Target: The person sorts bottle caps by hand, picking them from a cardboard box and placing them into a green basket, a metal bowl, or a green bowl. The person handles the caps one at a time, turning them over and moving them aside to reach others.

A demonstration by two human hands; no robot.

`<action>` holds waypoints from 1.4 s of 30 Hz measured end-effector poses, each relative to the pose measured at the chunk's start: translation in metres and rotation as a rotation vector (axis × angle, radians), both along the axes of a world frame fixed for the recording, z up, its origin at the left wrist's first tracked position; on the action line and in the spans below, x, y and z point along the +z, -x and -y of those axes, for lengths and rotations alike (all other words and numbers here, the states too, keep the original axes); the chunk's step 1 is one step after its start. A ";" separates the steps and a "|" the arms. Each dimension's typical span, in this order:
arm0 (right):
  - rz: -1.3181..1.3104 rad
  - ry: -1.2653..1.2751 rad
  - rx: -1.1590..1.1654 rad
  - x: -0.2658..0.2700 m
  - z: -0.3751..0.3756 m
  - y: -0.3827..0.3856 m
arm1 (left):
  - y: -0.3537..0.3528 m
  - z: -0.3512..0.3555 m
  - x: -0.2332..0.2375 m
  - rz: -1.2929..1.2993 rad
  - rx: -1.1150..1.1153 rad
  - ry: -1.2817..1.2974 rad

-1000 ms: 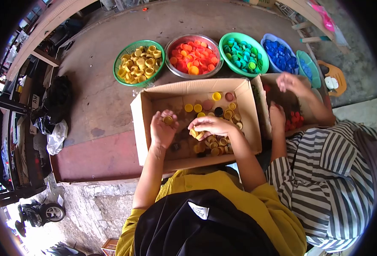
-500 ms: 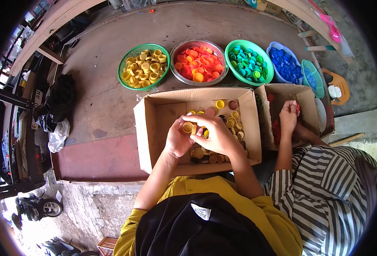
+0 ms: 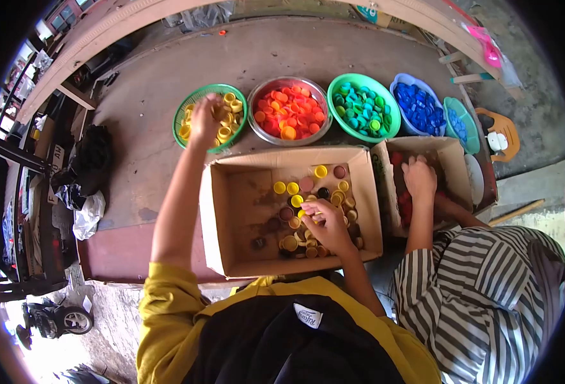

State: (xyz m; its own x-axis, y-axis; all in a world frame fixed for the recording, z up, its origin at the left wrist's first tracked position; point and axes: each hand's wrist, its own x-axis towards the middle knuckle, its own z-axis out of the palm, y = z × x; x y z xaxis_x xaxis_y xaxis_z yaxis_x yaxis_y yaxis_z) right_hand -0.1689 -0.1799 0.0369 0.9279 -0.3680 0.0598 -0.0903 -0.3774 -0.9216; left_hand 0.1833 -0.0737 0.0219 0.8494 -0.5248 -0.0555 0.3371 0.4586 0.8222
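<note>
My left hand [image 3: 207,121] reaches over the green basket [image 3: 181,142] of mustard-yellow bottle caps [image 3: 229,98]. Motion smears its fingers, so I cannot tell whether they hold a cap. Down in the large cardboard box [image 3: 237,192], my right hand [image 3: 331,229] hovers over loose caps with its fingers loosely bent and the thumb apart. Close to its fingertips lie a bright yellow cap [image 3: 296,201] and a dark maroon cap [image 3: 286,213]. Tan caps [image 3: 289,243], a black cap [image 3: 322,192] and brownish ones lie around the hand, which hides some of them.
Behind the box stand a metal bowl [image 3: 255,130] of red-orange caps, a green basin [image 3: 335,121] of teal caps and a blue basin [image 3: 397,81] of blue caps. At right, a co-worker's hand [image 3: 419,179] is in a smaller cardboard box [image 3: 452,153]. Black plastic bags [image 3: 94,157] lie left.
My hands were together over the large box, with tan caps in the left. The left has swung forward and left to the green basket; the right has lowered toward the loose caps.
</note>
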 end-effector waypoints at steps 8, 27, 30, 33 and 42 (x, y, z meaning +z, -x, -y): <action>-0.229 0.242 0.114 -0.033 0.008 0.003 | 0.002 -0.009 -0.006 0.563 0.164 -1.181; -0.339 0.111 0.268 -0.016 0.010 -0.018 | 0.245 -0.056 -0.011 0.307 -0.466 -0.687; -0.186 0.035 0.232 -0.006 0.013 -0.010 | 0.250 -0.051 -0.012 0.060 -0.623 -0.498; -0.118 -0.008 0.162 -0.005 0.016 -0.003 | 0.250 -0.049 -0.017 -0.036 -0.679 -0.402; -0.135 0.057 -0.168 -0.014 0.031 0.000 | 0.222 -0.051 -0.017 0.700 -0.462 -0.995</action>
